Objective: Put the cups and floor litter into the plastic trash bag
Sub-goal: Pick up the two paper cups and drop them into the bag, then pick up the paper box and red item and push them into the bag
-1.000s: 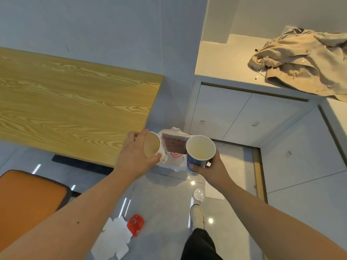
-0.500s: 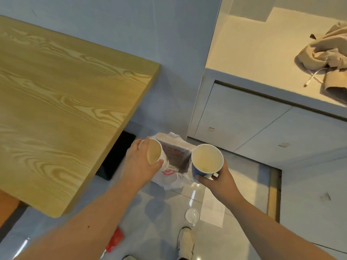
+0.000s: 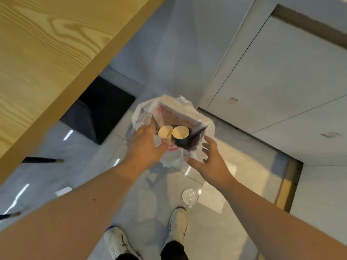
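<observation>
**Two cups sit in the bag, both hands empty above it**

A white plastic bag (image 3: 175, 156) with red print stands open on the grey tiled floor (image 3: 84, 147) in the middle of the frame. Inside its mouth two paper cups sit side by side, openings up: a pale cup (image 3: 165, 132) on the left and a dark-walled cup (image 3: 180, 132) just to its right, their rims almost touching. A brown printed box (image 3: 174, 117) stands in the bag behind them.

The left hand (image 3: 144, 147) hovers at the bag's left edge, fingers spread and released, holding nothing; its fingers overlap the plastic, but contact cannot be told. The right hand (image 3: 210, 158) is at the bag's lower right edge, fingers (image 3: 205, 147) open and curled loosely, also empty, the thumb close to the plastic.

At the lower centre of the frame, near the person's white shoes (image 3: 178, 222), a clear round lid (image 3: 189, 197) lies on the floor beside a sheet of white paper (image 3: 214, 199). A small white scrap (image 3: 63, 191) lies at the lower left. A wooden tabletop (image 3: 47, 53) fills the upper left, with its black base (image 3: 101, 109) beneath, and white cabinet doors (image 3: 281, 72) occupy the upper right.
</observation>
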